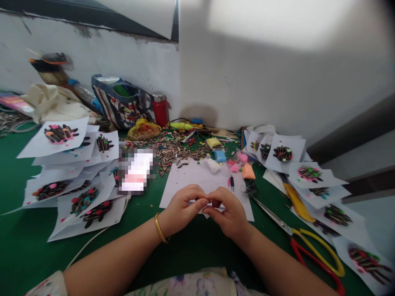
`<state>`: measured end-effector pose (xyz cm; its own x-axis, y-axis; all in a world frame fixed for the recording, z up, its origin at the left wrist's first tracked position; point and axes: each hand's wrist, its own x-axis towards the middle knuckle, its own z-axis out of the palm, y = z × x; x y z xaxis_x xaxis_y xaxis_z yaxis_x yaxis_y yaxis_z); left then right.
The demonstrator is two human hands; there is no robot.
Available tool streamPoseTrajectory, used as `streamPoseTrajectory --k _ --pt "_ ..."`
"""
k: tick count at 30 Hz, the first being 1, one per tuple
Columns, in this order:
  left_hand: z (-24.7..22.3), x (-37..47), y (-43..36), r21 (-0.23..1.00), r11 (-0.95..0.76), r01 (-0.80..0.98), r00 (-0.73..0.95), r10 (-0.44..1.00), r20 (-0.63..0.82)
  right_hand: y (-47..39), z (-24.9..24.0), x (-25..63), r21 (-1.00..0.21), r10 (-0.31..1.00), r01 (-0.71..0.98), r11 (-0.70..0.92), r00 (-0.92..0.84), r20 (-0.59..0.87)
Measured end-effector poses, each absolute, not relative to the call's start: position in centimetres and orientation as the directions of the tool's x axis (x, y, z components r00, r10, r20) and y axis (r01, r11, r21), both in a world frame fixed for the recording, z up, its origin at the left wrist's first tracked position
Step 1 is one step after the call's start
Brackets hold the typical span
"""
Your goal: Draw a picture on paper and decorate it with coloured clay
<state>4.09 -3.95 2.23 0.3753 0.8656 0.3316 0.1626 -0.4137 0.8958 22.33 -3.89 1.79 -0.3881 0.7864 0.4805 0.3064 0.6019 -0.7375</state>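
Observation:
My left hand [187, 207] and my right hand [227, 213] meet over the near part of a white paper sheet [173, 190]. Both are closed, fingertips pinched together and touching each other. Whatever lies between them is hidden or too small to name. Just beyond the fingers, a faint round drawing [210, 186] shows on the sheet. A black pen [232, 183] lies to its right. Around the sheet's far right corner sit packets of clay: white [212, 165], blue [220, 156], yellow [212, 142], pink [242, 156] and orange [248, 171].
Striped seeds [171, 150] and coloured bits spread behind the sheet. Large scissors [291, 232] lie at right, blades apart. Seed-decorated papers [69, 142] pile up at left, more papers [308, 176] at right. A lit phone [135, 170], a red flask [159, 111] and a bag [119, 100] stand beyond.

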Motion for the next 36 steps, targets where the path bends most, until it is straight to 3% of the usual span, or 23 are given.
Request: streamPoseTrajectory --k 12,29,36 --pt "1.89 3.99 -3.87 0.883 -0.445 0.149 0.377 0.851 0.365 -3.84 1.81 22.14 -0.729 0.761 0.269 0.629 -0.407 0.506" --pt "2.05 3.96 -3.85 0.931 -0.354 0.091 0.391 0.872 0.293 -3.76 1.66 22.35 -0.734 0.773 0.267 0.624 -0.346 0.532" --pt "1.78 3.94 -3.81 0.928 -0.357 0.107 0.321 0.896 0.308 -3.78 1.71 22.29 -0.713 0.750 0.272 0.647 -0.394 0.530"
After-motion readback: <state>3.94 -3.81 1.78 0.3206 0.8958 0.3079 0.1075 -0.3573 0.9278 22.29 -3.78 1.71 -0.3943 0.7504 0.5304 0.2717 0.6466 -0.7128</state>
